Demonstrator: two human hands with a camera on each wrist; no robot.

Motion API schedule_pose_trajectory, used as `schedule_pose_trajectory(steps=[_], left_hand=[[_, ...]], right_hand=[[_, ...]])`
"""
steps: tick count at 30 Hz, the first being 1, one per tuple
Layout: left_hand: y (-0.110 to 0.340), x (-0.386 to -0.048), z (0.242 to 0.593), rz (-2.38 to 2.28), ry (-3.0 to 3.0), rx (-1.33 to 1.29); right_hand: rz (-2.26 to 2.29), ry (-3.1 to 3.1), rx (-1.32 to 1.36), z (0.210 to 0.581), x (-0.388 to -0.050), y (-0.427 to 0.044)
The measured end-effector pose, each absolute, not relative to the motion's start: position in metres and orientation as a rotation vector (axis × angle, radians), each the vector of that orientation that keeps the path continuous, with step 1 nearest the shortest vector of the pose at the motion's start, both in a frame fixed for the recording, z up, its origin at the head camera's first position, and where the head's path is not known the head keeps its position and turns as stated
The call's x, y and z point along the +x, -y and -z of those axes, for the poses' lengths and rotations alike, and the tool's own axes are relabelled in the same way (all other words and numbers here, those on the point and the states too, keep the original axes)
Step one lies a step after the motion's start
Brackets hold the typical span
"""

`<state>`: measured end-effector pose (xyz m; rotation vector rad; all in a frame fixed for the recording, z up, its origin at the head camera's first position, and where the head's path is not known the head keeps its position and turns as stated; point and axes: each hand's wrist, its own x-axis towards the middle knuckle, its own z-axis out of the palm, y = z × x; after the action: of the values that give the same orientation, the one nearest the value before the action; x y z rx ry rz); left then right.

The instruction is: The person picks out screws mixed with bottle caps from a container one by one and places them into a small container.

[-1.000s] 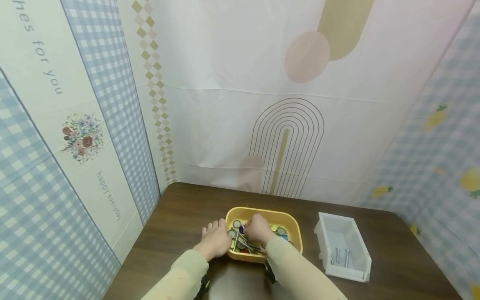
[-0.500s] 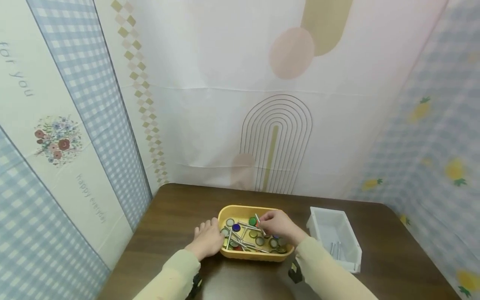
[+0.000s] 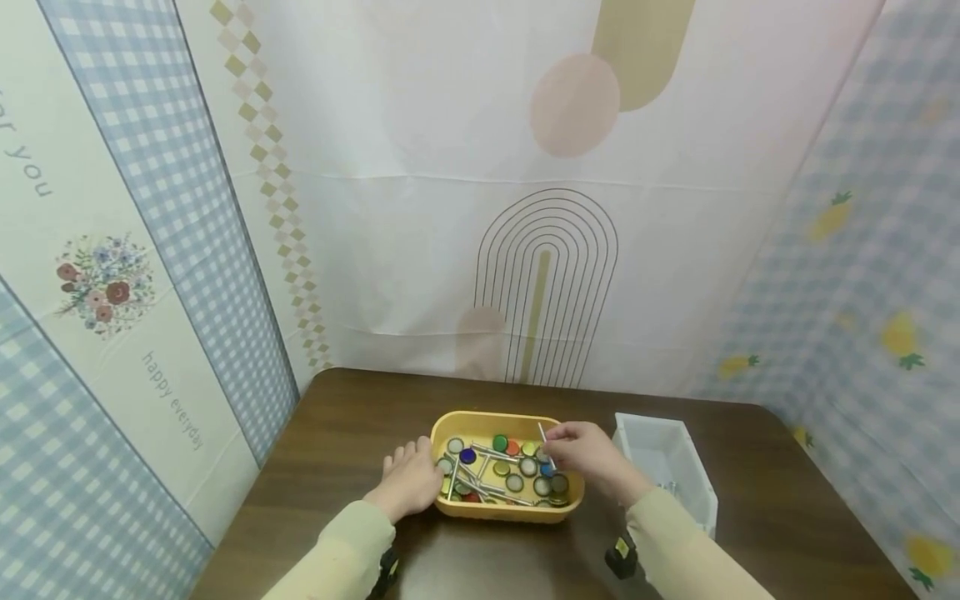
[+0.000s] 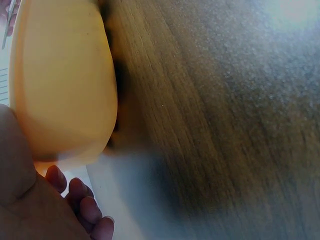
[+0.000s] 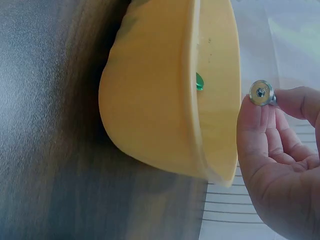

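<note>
Brown wood-grain tabletop (image 3: 345,429) spreads beneath the left hand (image 3: 411,481), whose loosely extended fingers rest against one end of a yellow plastic tub (image 3: 510,514). Thumb and finger of the right hand (image 3: 591,452) pinch a silver flange-headed bolt (image 5: 261,93) over the opposite end, with bottle caps (image 3: 513,482) and more bolts (image 3: 452,479) below those fingertips and a white bin (image 3: 662,450) just rightward.

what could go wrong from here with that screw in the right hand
The right hand only pinches the screw, which might slip and drop among the bottle caps. Other screws lie crossed in the yellow tub, so lifting one could drag another along. The left hand is at the tub's end; a push could slide it.
</note>
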<state>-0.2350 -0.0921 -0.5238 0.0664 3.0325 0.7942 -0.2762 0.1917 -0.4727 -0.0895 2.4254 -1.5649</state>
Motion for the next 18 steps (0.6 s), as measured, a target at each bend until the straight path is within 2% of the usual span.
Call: schedule_pose_trajectory(steps=[9, 18], left_hand=[[0.098, -0.228, 0.517, -0.784, -3.004, 0.091], [0.102, -0.226, 0.522, -0.780, -3.006, 0.104]], right_hand=[[1.637, -2.399, -0.023, 0.466, -0.268, -0.210], [1.628, -2.421, -0.039, 0.465, -0.254, -0.248]])
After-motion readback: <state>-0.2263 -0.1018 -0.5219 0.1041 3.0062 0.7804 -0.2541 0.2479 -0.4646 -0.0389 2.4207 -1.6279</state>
